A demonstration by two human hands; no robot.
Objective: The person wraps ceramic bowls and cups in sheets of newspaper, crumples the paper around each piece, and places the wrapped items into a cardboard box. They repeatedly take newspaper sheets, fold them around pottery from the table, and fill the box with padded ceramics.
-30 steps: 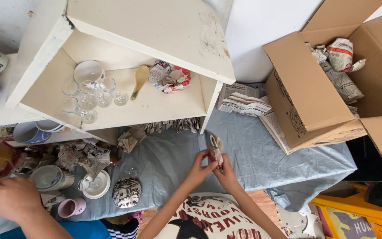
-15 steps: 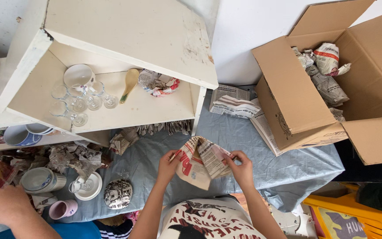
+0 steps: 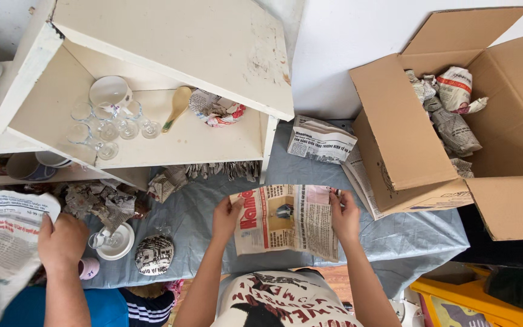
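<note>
So there's a sheet of newspaper (image 3: pixel 286 221) spread open flat over the blue-grey cloth (image 3: pixel 419 233), right in front of the person and low in the middle of the view. The left hand (image 3: pixel 226 216) pinches its left edge, fingers curled over the paper, and the right hand (image 3: pixel 344 216) pinches the upper right corner the same way, so the sheet is stretched between the two. Just beyond it, a folded stack of newspaper (image 3: pixel 321 139) lies on the cloth, next to an open cardboard box (image 3: pixel 407 139) tipped on its side with several paper-wrapped bundles (image 3: pixel 449 109) inside. Over to the left there's a white shelf unit (image 3: pixel 171 42) holding small clear glasses (image 3: pixel 107 127), a white cup (image 3: pixel 110 92), a wooden spoon (image 3: pixel 177 107) and a crumpled paper wad (image 3: pixel 216 109). Down on the cloth near the shelf sit a white saucer (image 3: pixel 115 241) and a patterned round bundle (image 3: pixel 154 254). At far left another person's hand (image 3: pixel 62 242) grips a second newspaper sheet (image 3: pixel 1 242).
</note>
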